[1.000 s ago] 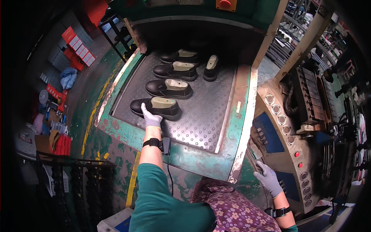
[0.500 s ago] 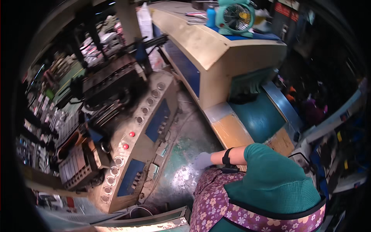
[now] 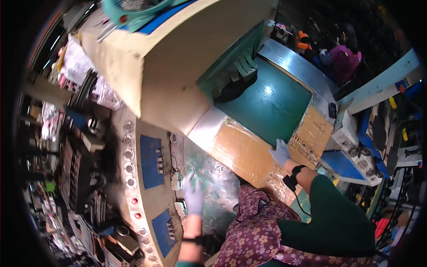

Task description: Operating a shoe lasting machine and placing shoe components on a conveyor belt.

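My left hand [image 3: 193, 194], in a pale grey glove, hangs over the floor next to the control panel, its fingers stretched out and nothing in them. My right hand [image 3: 280, 152], gloved alike, is spread at the inner edge of the cardboard sheet [image 3: 244, 149], close to the corner of the green belt surface [image 3: 271, 98]; whether it presses down I cannot tell. At the machine's opening, green strip flaps [image 3: 242, 66] hang down. A dark object [image 3: 240, 85] shows beneath them, its kind unclear.
The cream machine housing [image 3: 178, 66] rises ahead, with a teal fan [image 3: 133, 13] on top. A metal strip [image 3: 298, 62] borders the belt's far side. To the left runs a panel [image 3: 129, 154] with round gauges and red buttons. A person in purple [image 3: 346, 53] is beyond.
My view has swung right and closer to the machine's opening. The right hand has gone from beside the apron to the cardboard. My left hand has come into view.
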Demonstrator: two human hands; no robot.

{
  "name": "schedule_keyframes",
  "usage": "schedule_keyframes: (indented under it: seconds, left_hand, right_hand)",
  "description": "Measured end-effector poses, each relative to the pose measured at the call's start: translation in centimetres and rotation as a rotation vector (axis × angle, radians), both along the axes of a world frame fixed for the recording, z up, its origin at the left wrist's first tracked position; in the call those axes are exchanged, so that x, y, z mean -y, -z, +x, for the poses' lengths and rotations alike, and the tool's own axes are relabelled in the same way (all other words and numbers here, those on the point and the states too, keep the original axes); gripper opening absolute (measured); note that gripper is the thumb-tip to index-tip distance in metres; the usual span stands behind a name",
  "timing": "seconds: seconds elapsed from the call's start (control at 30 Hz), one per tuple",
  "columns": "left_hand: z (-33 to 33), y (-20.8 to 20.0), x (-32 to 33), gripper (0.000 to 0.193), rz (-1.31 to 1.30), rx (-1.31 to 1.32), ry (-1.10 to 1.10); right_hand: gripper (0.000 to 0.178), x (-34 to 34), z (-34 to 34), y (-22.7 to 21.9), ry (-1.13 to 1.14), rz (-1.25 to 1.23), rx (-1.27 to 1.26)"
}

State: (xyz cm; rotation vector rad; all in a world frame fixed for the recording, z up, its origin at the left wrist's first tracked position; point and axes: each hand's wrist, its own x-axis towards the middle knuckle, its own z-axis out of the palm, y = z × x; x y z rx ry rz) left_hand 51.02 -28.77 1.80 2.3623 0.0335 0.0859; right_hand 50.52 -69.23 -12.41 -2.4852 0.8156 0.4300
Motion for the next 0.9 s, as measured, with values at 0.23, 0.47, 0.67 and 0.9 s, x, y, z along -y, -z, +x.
schedule_keyframes:
  seconds: [0.23, 0.47, 0.67, 0.9]
  left_hand:
    - [26.3, 10.3, 21.0, 0.065, 0.067, 0.192, 0.42]
    - [40.6, 13.3, 34.8, 0.092, 0.41, -0.146, 0.331]
    - [44.1, 14.0, 35.8, 0.075, 0.366, -0.384, 0.5]
    - [32.5, 8.7, 31.3, 0.073, 0.1, -0.101, 0.82]
  right_hand:
    - [0.118, 0.6, -5.8, 1.4, -0.377, -0.164, -0.208]
    - [0.114, 0.9, -4.6, -0.2, -0.264, -0.094, -0.237]
    - [0.114, 0.8, -3.4, -0.6, -0.293, -0.122, -0.328]
    - [0.118, 3.4, -4.5, 0.0, -0.265, -0.01, -0.206]
